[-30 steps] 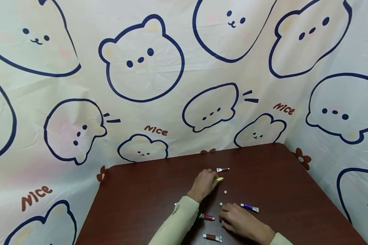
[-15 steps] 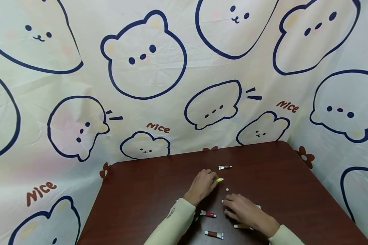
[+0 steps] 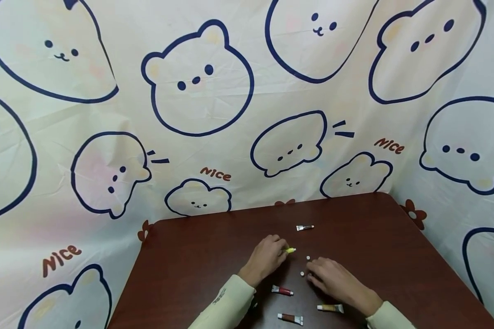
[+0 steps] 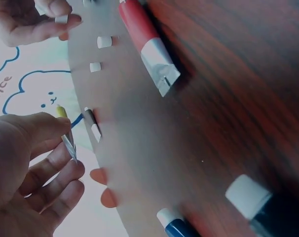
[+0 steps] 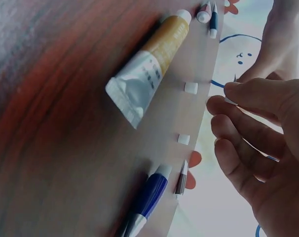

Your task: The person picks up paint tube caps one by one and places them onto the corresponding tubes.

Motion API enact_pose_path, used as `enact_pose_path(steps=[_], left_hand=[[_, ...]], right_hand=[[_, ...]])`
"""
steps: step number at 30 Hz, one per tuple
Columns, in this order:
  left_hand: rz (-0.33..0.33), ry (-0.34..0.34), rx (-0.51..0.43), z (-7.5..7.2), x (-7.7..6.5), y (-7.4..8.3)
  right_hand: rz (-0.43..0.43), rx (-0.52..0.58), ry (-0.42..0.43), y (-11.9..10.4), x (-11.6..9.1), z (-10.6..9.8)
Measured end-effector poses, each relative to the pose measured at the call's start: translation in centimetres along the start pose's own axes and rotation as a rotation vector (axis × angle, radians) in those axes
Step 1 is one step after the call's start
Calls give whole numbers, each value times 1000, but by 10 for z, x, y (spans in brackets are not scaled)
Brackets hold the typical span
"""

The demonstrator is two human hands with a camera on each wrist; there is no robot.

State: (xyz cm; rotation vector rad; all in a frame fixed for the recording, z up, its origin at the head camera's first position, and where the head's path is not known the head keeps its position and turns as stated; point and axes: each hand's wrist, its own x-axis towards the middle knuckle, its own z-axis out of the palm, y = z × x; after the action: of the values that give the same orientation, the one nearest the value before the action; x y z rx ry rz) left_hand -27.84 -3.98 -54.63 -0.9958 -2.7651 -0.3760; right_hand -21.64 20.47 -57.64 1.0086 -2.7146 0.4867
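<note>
My left hand [image 3: 265, 258] pinches a small yellow paint tube [image 4: 61, 111] between thumb and fingers, its silver end toward the palm side in the left wrist view. Thumb and forefinger of my right hand [image 3: 335, 281] pinch a small white cap [image 4: 61, 19]. Two more white caps, one farther [image 3: 308, 258] and one nearer [image 3: 302, 274], stand on the table between the hands. An ochre paint tube [image 5: 164, 47] lies below my right hand, and a purple-blue tube [image 5: 152, 192] shows only in the right wrist view. Red [image 3: 282, 291] and brown [image 3: 290, 319] tubes lie nearer my body.
A small silver-and-dark tube [image 3: 305, 227] lies toward the back of the brown table [image 3: 197, 256]. Beside my left forearm are a blue tube [image 4: 181, 229] and a dark tube [image 4: 282, 212], both white-capped. A cartoon-printed cloth [image 3: 197, 109] hangs behind the table.
My right hand has moved away from me and up off the table with a white cap, uncovering the ochre tube and covering the purple-blue one. My left hand has drawn slightly back with the yellow tube.
</note>
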Motion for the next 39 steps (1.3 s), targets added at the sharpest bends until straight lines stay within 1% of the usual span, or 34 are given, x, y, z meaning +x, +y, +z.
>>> enact_pose_path(steps=[4, 9, 16, 22, 27, 30, 34, 39], left_hand=[[11, 13, -4, -1, -7, 3], [23, 19, -12, -4, -15, 7], [42, 22, 4, -6, -22, 10], [68, 48, 7, -11, -28, 12], [97, 68, -11, -12, -33, 15], [102, 68, -10, -14, -34, 17], [108, 72, -7, -16, -36, 19], [111, 74, -19, -17, -39, 21]], right_hand=[[27, 39, 34, 2, -1, -2], [51, 79, 37, 4, -2, -5], [11, 43, 134, 6, -4, -3], [18, 30, 158, 6, -3, -1], [-3, 10, 205, 7, -1, 1], [4, 15, 206, 7, 1, 2], [32, 28, 185, 6, 3, 2], [65, 74, 177, 3, 4, 2]])
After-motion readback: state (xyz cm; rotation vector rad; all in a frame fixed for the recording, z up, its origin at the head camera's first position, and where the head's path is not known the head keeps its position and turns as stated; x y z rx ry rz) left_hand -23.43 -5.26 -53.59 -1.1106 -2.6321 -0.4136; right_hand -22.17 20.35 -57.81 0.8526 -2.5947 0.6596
